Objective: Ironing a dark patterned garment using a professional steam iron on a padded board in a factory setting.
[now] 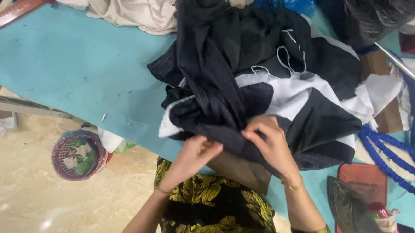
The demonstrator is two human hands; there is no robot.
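Matt dark cloth garment [224, 82] with white lining; smooth teal fabric board cover [84, 66]; glossy stone floor [25, 199]; woven plastic basket [78, 154]; braided blue cord [397, 162].

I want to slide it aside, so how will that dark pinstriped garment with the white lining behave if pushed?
Probably floppy: the dark garment lies in loose folds on the turquoise board. It would likely bunch rather than slide whole. Both the left hand and right hand pinch its edge, which creases easily, suggesting light cloth.

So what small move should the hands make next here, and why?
Probably draw the pinched edge of the dark garment flat toward the body: both the left hand and right hand grip it, and it lies bunched on the teal ironing board.
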